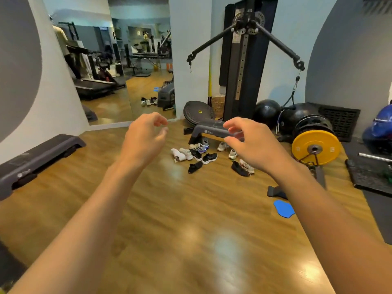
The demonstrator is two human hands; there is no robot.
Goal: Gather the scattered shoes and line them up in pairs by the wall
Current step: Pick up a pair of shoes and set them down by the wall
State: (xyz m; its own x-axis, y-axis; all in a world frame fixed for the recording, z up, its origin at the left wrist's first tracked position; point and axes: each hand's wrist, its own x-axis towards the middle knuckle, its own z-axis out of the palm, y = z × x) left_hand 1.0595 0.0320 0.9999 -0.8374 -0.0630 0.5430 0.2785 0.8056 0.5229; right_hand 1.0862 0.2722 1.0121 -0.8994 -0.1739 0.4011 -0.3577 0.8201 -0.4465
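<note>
**Scattered shoes (pixel 201 154):** loose on the wood floor in front of the grey step platform (pixel 212 129), none yet lined up.
**Detail:** left hand (pixel 144 139) and right hand (pixel 252 141) raised and empty, fingers loosely curled and apart. Advisable: approach, match shoes by colour, lift one pair at a time. Obstructions: platform overhanging some shoes; yellow weight plate (pixel 316 148) close by; blue pad (pixel 283 208) underfoot.

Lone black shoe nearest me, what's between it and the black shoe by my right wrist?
Nothing: the head view shows only bare wood floor between the lone black shoe and the black shoe by the wrist.
</note>
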